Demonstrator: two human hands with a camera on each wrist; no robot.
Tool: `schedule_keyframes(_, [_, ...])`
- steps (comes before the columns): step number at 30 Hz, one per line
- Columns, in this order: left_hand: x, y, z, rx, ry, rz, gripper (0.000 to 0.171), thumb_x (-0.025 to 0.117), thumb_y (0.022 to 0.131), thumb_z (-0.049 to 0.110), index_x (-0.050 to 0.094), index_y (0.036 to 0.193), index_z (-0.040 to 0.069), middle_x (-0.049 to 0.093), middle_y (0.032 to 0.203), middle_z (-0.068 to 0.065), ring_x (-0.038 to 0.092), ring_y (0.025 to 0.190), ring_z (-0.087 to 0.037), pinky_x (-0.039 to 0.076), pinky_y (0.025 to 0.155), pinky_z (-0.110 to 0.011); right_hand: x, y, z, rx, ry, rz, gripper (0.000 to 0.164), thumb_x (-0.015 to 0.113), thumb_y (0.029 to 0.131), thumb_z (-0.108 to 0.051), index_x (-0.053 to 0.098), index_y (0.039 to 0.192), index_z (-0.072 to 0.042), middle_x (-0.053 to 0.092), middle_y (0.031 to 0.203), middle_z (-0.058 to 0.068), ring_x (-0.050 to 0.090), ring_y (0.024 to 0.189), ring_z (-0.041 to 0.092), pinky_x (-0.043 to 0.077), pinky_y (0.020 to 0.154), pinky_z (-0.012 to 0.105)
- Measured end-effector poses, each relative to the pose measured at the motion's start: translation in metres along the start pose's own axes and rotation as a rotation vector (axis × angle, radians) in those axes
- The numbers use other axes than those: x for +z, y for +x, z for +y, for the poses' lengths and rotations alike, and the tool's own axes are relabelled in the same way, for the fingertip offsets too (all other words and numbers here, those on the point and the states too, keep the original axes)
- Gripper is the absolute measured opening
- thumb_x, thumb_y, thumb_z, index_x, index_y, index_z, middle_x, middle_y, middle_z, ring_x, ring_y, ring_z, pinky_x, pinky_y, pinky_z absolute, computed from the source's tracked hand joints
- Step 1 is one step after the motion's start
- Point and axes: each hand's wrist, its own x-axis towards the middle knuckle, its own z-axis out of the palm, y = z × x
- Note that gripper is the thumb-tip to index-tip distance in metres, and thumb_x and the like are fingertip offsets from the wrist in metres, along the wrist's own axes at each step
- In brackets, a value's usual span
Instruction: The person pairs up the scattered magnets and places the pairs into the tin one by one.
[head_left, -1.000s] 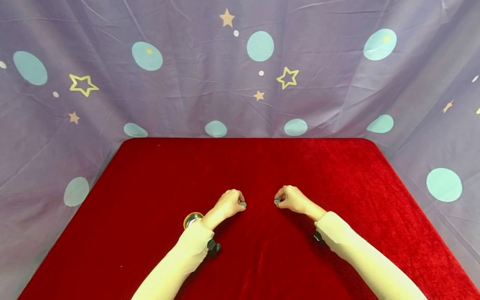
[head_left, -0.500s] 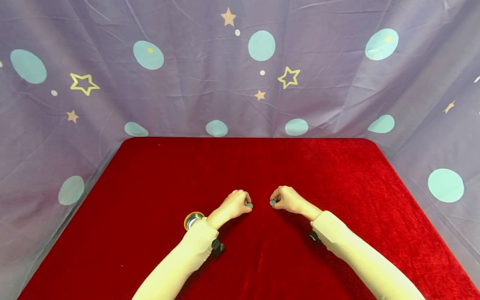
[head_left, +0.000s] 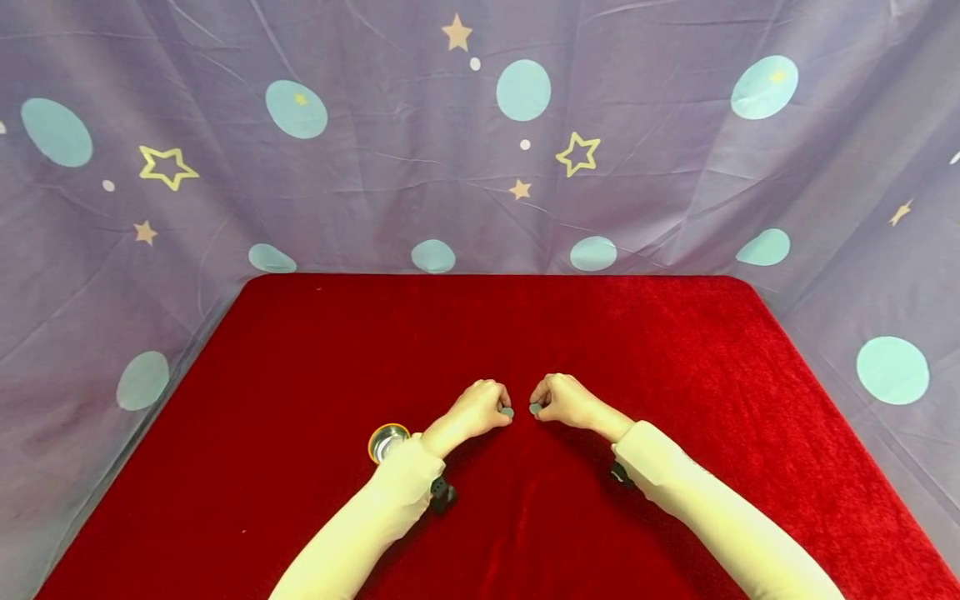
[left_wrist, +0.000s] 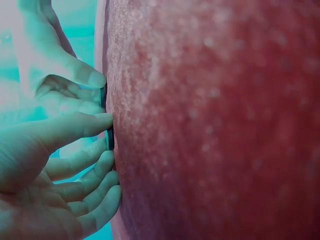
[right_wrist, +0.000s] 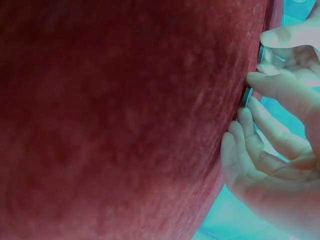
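Observation:
Side by side near the middle of the red cloth, both hands hold small flat grey discs low over it. My left hand [head_left: 480, 408] pinches one grey disc [head_left: 507, 412] between thumb and fingers; in the left wrist view this disc [left_wrist: 110, 139] shows edge-on at the cloth. The other grey disc [head_left: 535, 409] is pinched by my right hand [head_left: 572, 402], and the right wrist view shows it edge-on [right_wrist: 246, 96] against the cloth. A narrow gap separates the two discs in the head view. Their exact kind is unclear.
A shiny metal bowl [head_left: 388, 442] with an orange rim stands left of the left wrist, partly covered by the sleeve. The red cloth [head_left: 495, 325] covers the table. A purple curtain [head_left: 420, 183] with stars and dots surrounds its back and sides.
Both hands have moved toward each other, the left one rightward and the right one leftward, each with its disc. The gap between the discs has narrowed. The bowl has stayed in place.

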Motion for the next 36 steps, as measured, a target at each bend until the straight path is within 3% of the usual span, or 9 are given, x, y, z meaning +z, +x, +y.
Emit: schedule_keyframes(36, [0.0048,0.0052,0.0081,0.018,0.042,-0.014,0.012,0.069,0.072,0.010,0.066,0.082,0.005,0.058,0.071,-0.001,0.049,0.068,-0.015,0.040,0.060,-0.023,0.0100,0.0019,-0.0093,-0.010,-0.034,-0.011,0.016,0.069,0.064,0.002,0.068,0.080,0.000,0.061,0.079,0.004,0.055,0.070,0.012,0.046,0.061,0.019])
